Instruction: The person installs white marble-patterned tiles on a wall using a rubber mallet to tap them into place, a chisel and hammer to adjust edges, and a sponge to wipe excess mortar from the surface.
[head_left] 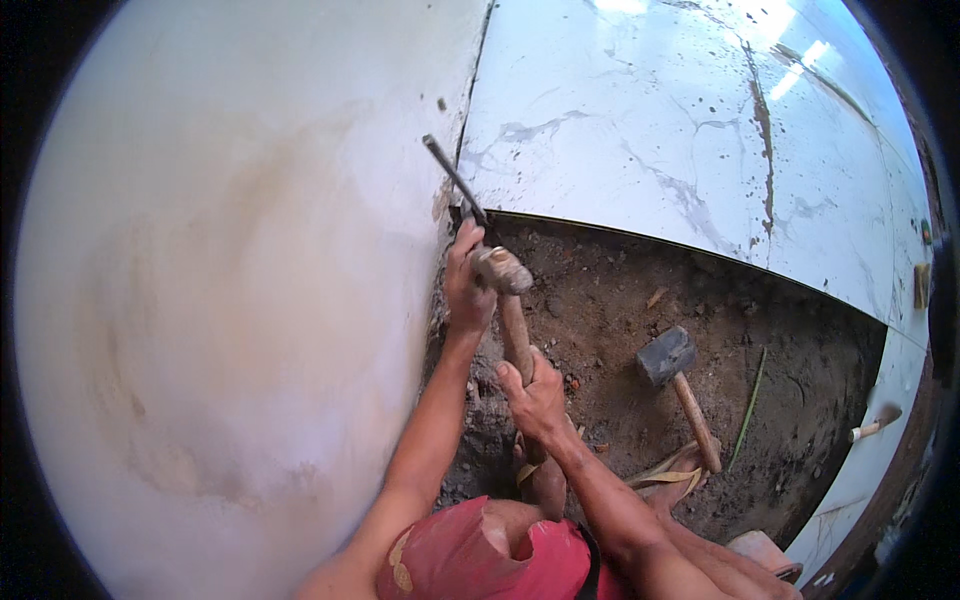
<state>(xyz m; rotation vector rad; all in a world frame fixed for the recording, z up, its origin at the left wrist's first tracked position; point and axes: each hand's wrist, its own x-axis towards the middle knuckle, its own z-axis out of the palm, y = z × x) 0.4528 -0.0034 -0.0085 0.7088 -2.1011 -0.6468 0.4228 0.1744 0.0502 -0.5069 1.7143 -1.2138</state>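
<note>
My left hand (466, 290) is closed round the lower end of a dark metal chisel (453, 178), beside the wall's foot. The chisel slants up and to the left, over the corner where wall and floor tiles meet. In my right hand (538, 400) is the wooden handle of a hammer (514, 335), fingers wrapped about it. The dusty hammer head (503, 270) is right beside my left hand and overlaps part of it in the picture. The lower part of the chisel is hidden by the hand.
Pale plastered wall (230, 300) rises at my left. White marbled tiles (600, 130) end in a straight edge before bare soil (610, 300). A rubber mallet (668, 356) and a thin green strip (748, 410) lie on the soil. A trowel-like tool (876, 423) rests on tiles at right.
</note>
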